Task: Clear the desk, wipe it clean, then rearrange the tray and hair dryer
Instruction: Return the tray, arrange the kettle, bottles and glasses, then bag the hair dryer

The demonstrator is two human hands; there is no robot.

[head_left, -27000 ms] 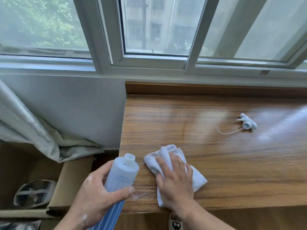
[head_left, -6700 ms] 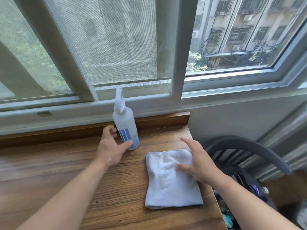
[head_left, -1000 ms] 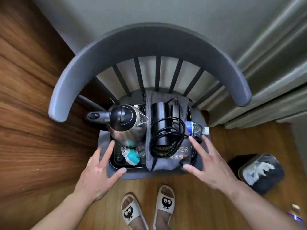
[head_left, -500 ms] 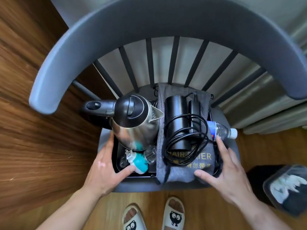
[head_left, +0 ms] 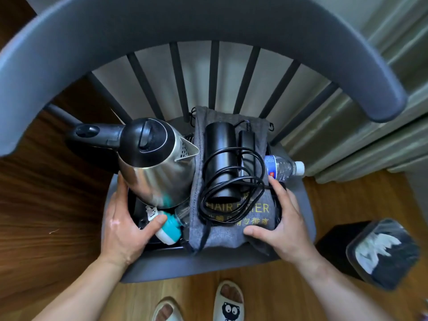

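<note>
Watching from the side: the tray (head_left: 162,245) sits on the seat of a grey chair (head_left: 208,265), loaded with a steel kettle (head_left: 159,167) on its left half. On the right half a black hair dryer (head_left: 220,158) lies on its grey drawstring bag (head_left: 222,237), with its cord (head_left: 234,180) looped loosely on top. A water bottle (head_left: 281,166) lies wedged at the far right edge.

The left hand (head_left: 122,230) is grasping the tray's left rim. Its thumb (head_left: 155,224) is hooked inside against a small teal-and-white gadget (head_left: 170,228), and the fingers run up the outside below the kettle. The right hand (head_left: 287,228) lies spread and unclenched over the bag's right side, thumb on the printed fabric. The bag hides the rim there, so I can't honestly tell if it has the tray at all.

Looks like the lift back to the desk is next. If it were me, I'd get the right fingers under the actual rim and not just the cloth. Then I'd lift level and slow: the kettle is tall and top-heavy, the dryer just rests on the fabric, and that bottle looks ready to roll.
</note>
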